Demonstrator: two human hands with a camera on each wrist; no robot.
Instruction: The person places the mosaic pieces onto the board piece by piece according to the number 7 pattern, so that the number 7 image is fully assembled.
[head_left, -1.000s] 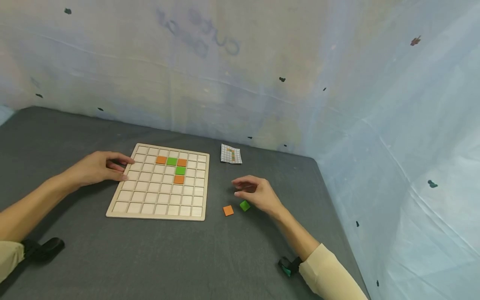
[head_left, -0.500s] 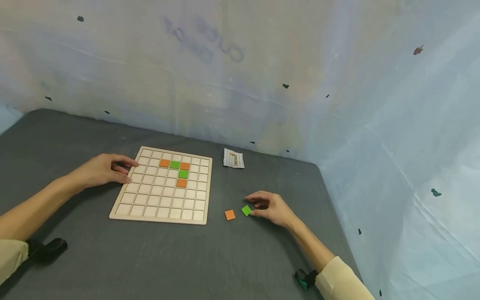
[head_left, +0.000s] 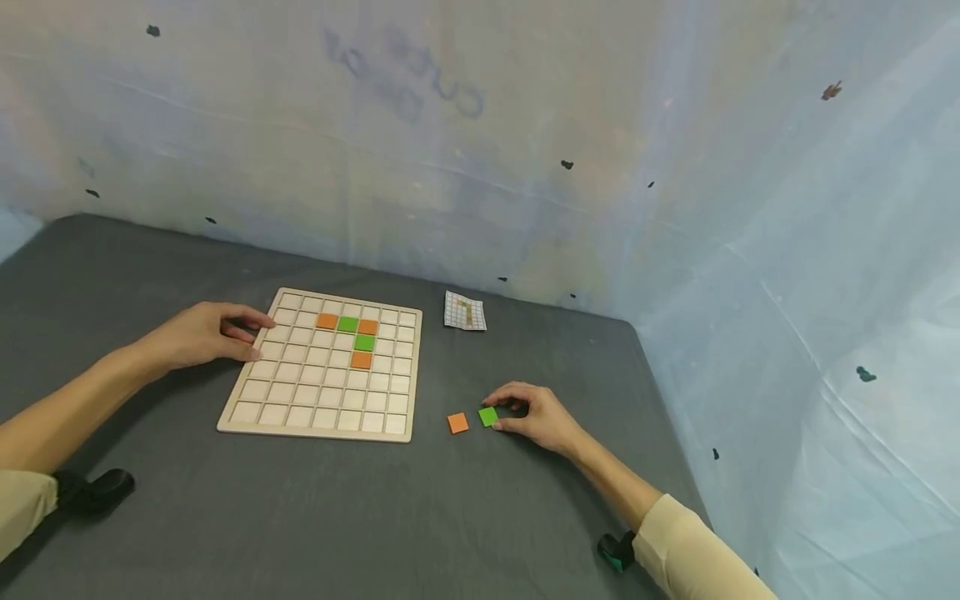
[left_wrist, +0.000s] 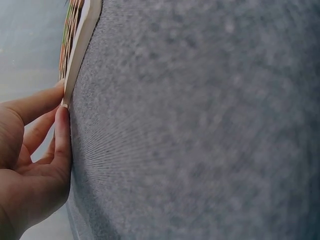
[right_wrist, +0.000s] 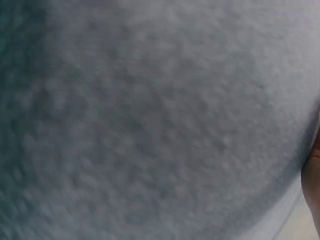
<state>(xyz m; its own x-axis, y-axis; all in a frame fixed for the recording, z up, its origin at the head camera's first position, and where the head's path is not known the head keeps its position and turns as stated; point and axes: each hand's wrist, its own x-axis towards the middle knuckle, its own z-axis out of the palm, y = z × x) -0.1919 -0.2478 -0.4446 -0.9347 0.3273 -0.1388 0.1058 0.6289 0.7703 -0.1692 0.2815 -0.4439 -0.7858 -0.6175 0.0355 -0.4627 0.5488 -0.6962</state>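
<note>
In the head view a pale wooden grid board [head_left: 296, 394] lies flat, with orange and green square tiles in some of its cells. My left hand [head_left: 201, 335] rests at its left edge, and the fingertips touch the rim apart from each other. The left wrist view shows those fingertips [left_wrist: 62, 120] against the board's side [left_wrist: 80, 52]. To the right of the board, my right hand [head_left: 542, 418] pinches a loose green tile [head_left: 488, 416] between thumb and finger. A loose orange tile [head_left: 457, 423] lies just left of it. Only part of the right hand [right_wrist: 312, 187] enters the right wrist view.
A small printed card [head_left: 465, 312] with a coloured grid pattern lies behind the tiles, near the back of the dark cloth-covered table [head_left: 315, 517]. Pale fabric walls [head_left: 420, 200] rise at the back and on the right.
My right hand has come down and right to the green tile, and its thumb and finger have closed on it. The left hand stays at the board's edge.
</note>
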